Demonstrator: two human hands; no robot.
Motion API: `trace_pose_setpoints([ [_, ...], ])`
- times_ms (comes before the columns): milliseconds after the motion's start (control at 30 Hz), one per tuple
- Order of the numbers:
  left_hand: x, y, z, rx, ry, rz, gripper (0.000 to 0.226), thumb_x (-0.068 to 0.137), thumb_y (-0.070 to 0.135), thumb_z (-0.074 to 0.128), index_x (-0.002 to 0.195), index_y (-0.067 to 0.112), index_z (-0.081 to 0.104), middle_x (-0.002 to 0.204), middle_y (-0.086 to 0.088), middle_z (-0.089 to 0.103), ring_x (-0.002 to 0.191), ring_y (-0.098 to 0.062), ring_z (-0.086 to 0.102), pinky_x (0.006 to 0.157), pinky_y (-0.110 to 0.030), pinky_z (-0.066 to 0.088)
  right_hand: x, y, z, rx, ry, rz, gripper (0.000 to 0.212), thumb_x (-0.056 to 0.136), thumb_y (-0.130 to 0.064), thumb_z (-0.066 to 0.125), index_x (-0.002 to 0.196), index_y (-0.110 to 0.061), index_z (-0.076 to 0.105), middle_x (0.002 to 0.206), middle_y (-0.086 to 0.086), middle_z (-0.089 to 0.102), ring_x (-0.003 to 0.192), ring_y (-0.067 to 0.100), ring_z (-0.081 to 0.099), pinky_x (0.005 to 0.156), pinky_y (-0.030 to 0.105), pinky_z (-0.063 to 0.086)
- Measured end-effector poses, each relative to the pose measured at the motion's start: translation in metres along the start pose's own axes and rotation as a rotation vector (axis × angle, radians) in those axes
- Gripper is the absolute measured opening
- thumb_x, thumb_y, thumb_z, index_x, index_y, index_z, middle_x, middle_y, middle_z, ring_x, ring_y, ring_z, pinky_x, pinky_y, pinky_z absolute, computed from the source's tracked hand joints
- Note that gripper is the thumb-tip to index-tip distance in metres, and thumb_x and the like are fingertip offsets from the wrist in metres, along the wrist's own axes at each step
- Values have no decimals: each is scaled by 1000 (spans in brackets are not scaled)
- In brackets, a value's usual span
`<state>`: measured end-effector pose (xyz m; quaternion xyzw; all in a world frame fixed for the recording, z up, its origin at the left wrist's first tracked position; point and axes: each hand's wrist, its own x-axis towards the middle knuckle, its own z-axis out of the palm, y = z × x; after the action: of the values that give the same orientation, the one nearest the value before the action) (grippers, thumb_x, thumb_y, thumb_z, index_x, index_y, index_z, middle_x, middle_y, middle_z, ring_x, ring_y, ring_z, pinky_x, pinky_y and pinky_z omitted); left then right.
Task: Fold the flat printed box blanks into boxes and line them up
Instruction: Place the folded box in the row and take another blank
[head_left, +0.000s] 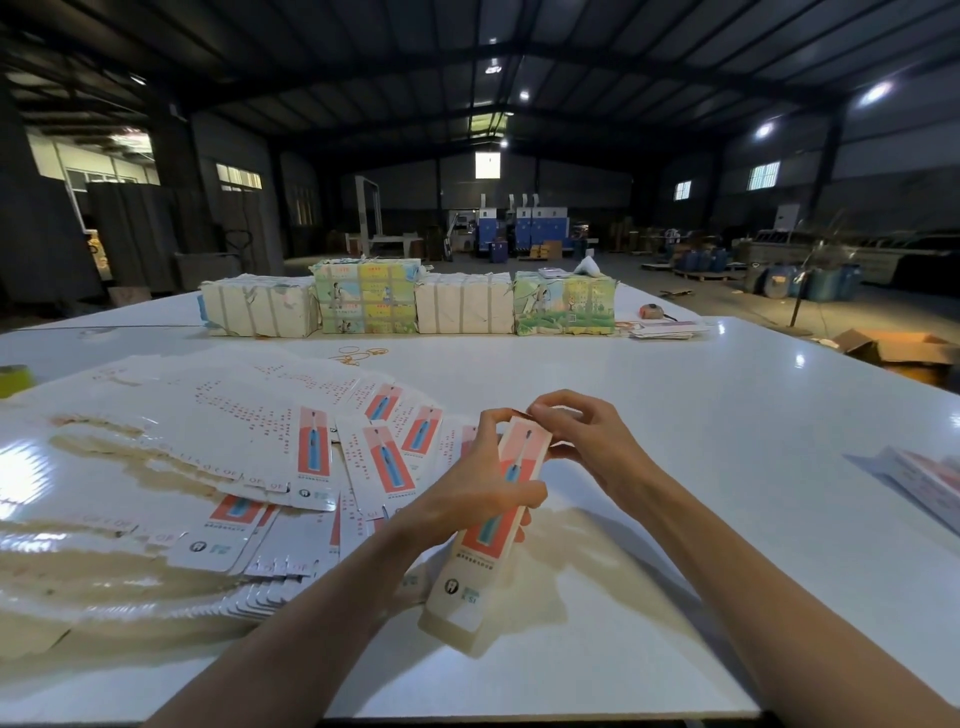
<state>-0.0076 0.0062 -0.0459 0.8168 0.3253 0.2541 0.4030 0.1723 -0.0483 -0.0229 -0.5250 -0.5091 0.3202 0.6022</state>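
Nearest us, the box (470, 584) is held tilted over the near part of the table (727, 415), with its near end low and its far end raised between both hands. Our left hand (467, 493) wraps the box's middle with curled fingers. Our right hand (587, 441) pinches the flap at the far end.

We see glossy white table surface showing bare from the right hand out to the right edge, and again between the hands and the far row. The near edge runs just under our forearms.

We find the flat blanks (234, 467) fanned and overlapping across the left half, reaching the left edge and ending just beside the left hand. Four strapped bundles (363, 296) stand side by side along the far edge. A printed stack (924, 483) lies at the right edge, well apart from the hands. Loose rubber bands (358, 356) lie between blanks and bundles.

Box and blanks each carry a blue toothbrush on a coral panel and a tooth logo. Several blank tabs appear to read "OF". Smaller print is too blurred to read
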Motion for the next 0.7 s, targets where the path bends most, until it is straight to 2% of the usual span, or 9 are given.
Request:
trace_pose_setpoints([
  [133,0,2,-2,15,24,34,85,70,43,78,124,65,16,112,15,57,88,-21,76,69,-28,66,2,-1,-3,66,17,46,19,101,-22,70,104,-6,79,95,13,79,93,27,79,72,30,62],
  [167,0,3,-2,2,34,43,86,69,41,79,123,65,15,109,16,57,85,-15,77,62,-22,63,2,-1,-3,76,22,52,17,101,-20,71,102,-6,80,94,13,79,92,26,79,71,29,62],
  [233,1,2,-2,-14,52,67,91,67,38,80,124,65,14,104,22,54,83,12,70,51,-11,53,2,-1,-4,94,34,71,14,100,-16,71,98,-5,79,92,13,79,90,25,79,70,30,62],
  [300,2,0,-2,-23,64,80,92,66,37,81,123,70,16,101,27,54,83,22,64,49,-8,49,3,-1,-4,103,41,84,12,100,-13,70,96,-4,78,92,13,79,89,25,79,70,31,62],
  [367,3,-2,-2,-40,62,79,92,68,36,83,117,78,17,93,32,59,83,20,65,49,-8,50,3,-1,-4,102,37,77,11,100,-9,69,94,-3,77,93,14,78,88,25,79,69,31,62],
  [467,7,-3,0,-98,56,63,89,71,34,84,114,80,21,90,43,58,78,7,73,50,-13,54,4,-1,-4,97,35,53,13,99,-3,66,93,-2,77,95,15,78,87,25,79,69,30,61],
  [600,13,-5,6,-163,64,42,88,72,29,86,121,73,28,96,19,67,73,-17,79,54,-27,61,5,-1,-7,84,21,48,17,99,1,60,97,3,77,97,16,78,87,23,78,68,28,61],
  [700,13,-6,8,-163,86,41,90,71,30,86,129,68,28,110,6,66,76,-21,80,56,-31,63,5,0,-6,81,-14,54,22,101,-3,59,98,-1,81,98,16,79,89,22,78,71,26,61],
])
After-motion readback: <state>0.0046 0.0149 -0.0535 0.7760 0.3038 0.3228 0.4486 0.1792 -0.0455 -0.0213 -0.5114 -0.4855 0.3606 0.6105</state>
